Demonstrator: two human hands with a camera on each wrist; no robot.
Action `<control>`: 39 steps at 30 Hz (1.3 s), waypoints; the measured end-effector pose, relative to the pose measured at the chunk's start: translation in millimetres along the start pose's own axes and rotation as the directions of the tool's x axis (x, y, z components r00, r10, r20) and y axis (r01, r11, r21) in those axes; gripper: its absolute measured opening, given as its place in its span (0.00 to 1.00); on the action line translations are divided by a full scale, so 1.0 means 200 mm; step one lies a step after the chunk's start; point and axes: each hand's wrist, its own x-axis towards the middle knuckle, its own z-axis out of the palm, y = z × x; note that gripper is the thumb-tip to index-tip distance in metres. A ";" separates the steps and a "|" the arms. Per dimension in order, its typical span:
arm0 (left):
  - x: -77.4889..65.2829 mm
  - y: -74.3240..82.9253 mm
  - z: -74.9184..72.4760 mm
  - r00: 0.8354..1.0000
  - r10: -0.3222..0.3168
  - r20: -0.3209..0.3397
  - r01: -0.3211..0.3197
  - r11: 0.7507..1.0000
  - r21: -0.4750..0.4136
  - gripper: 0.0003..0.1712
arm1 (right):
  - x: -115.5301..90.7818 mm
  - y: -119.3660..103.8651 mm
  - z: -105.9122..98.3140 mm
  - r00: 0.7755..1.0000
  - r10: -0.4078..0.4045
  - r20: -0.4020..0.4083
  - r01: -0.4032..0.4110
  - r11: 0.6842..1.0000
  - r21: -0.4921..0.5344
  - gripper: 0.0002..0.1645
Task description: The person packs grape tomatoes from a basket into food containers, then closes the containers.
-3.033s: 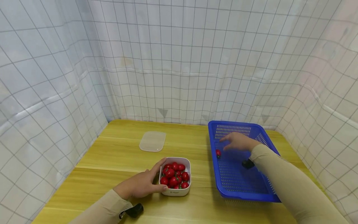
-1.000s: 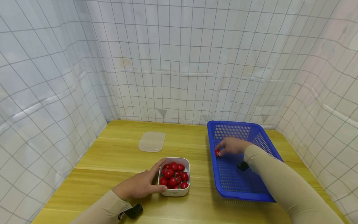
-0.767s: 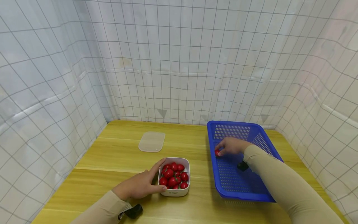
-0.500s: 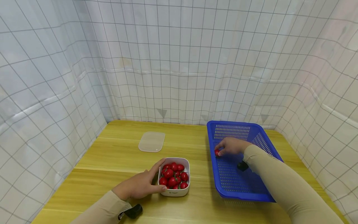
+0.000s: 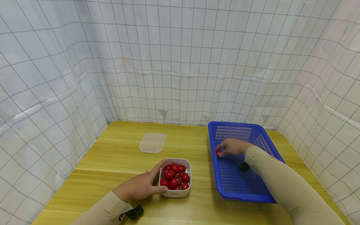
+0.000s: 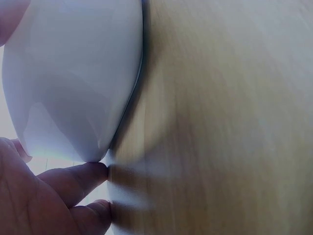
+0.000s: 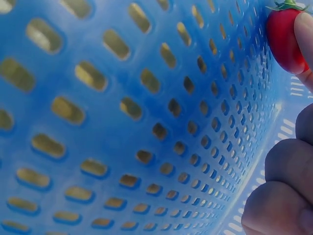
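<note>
In the head view my left hand (image 5: 140, 186) clasps the left side of a small white container (image 5: 175, 193), thumb at its front corner and index finger at its back corner. Several red cherry tomatoes (image 5: 173, 182) fill the container. The left wrist view has the container's smooth wall (image 6: 73, 83) with curled fingers (image 6: 73, 181) against it. My right hand (image 5: 232, 147) reaches into a blue plastic basket (image 5: 244, 196). There it pinches a single cherry tomato (image 7: 283, 41), green stem up, by the basket's left wall. Its other fingers (image 7: 279, 208) are curled.
A translucent flat lid (image 5: 153, 142) lies on the wooden table (image 5: 118, 156) behind the container. The basket's perforated walls (image 7: 117, 122) rise around my right hand. Grid-patterned white curtain (image 5: 180, 62) encloses the table at the back and both sides.
Three seconds ago my right hand was spread in the basket, apart from the tomato. It moved onto the tomato and has pinched it since, in the same spot. My left hand stays on the container.
</note>
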 end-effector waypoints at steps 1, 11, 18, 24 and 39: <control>0.00 0.00 0.00 1.000 0.000 -0.001 0.000 1.000 0.000 0.60 | 0.00 0.00 0.00 1.000 0.009 -0.001 -0.009 1.000 0.011 0.20; 0.00 -0.01 0.00 1.000 -0.008 0.001 0.008 1.000 -0.004 0.60 | 0.00 0.00 0.00 1.000 0.026 -0.007 -0.025 0.999 0.037 0.17; 0.00 -0.01 0.01 1.000 -0.009 0.005 0.009 1.000 -0.008 0.60 | 0.00 -0.01 0.00 1.000 0.028 0.000 -0.028 0.998 0.049 0.13; 0.01 -0.01 0.01 1.000 -0.020 0.001 0.020 1.000 -0.009 0.60 | -0.01 -0.02 -0.01 1.000 0.027 0.000 -0.027 0.999 0.032 0.13; 0.01 -0.01 0.01 1.000 -0.004 -0.001 0.004 1.000 0.009 0.61 | -0.01 0.03 -0.06 0.999 0.031 -0.034 -0.032 0.999 -0.011 0.13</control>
